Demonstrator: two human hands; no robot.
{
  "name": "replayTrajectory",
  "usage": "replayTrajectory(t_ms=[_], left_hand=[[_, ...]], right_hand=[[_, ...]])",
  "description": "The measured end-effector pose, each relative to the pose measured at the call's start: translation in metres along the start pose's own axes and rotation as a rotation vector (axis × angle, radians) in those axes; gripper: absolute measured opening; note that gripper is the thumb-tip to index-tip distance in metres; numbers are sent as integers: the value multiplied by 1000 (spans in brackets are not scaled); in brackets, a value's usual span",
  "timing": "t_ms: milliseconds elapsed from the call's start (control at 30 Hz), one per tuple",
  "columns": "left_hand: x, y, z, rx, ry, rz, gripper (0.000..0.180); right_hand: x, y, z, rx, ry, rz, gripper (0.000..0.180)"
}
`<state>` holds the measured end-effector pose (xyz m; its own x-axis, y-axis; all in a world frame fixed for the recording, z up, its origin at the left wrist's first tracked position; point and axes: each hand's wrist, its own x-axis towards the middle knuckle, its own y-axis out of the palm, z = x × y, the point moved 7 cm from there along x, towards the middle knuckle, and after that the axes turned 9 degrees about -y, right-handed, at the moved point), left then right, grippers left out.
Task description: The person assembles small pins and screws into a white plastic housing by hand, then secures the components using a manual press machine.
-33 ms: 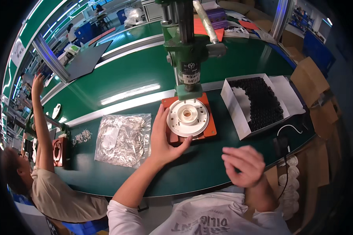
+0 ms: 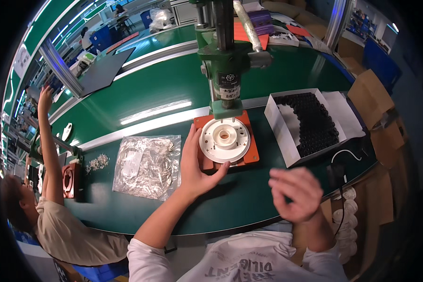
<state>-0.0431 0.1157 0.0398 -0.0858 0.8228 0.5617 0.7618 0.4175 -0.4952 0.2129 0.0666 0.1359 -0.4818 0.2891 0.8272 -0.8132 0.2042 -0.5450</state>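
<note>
A white round disc [image 2: 237, 150] with a raised central ring and small holes lies on an orange fixture [image 2: 252, 152], under the head of a green hand press [image 2: 226, 109]. My left hand [image 2: 195, 171] curves round the disc's left and front edge, with the thumb on the front rim and the fingers along the left side. Apart from it, to the right and nearer to me, my right hand [image 2: 296, 195] hangs above the table edge. Its fingers are bent and slightly blurred, with a gap to the thumb, and nothing shows between them.
A clear bag of small silvery parts [image 2: 146, 167] lies left of the fixture, beside a loose pile of small parts [image 2: 97, 163]. At right stands a white box [image 2: 281, 136] of black parts, near a black device with a cable [image 2: 336, 175]. Another person [image 2: 70, 225] works at left.
My right hand has shifted slightly to the right. My left hand stays at the disc.
</note>
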Motion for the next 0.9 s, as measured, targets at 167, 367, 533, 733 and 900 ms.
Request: replayTrajectory(t_ms=[167, 367, 533, 733, 900], left_hand=[[-3, 0, 12, -22, -93, 17, 105], [-6, 0, 14, -4, -12, 48, 95], [-4, -5, 7, 16, 3, 46, 91], [-6, -7, 9, 8, -14, 24, 89], [-3, -1, 8, -12, -13, 36, 90]], right_hand=[[108, -8, -63, 94, 75, -255, 34], [206, 50, -207, 308, 614, -189, 62], [243, 61, -225, 773, 682, -63, 20], [227, -13, -184, 583, 180, -182, 39], [127, -67, -91, -58, -306, -61, 33]])
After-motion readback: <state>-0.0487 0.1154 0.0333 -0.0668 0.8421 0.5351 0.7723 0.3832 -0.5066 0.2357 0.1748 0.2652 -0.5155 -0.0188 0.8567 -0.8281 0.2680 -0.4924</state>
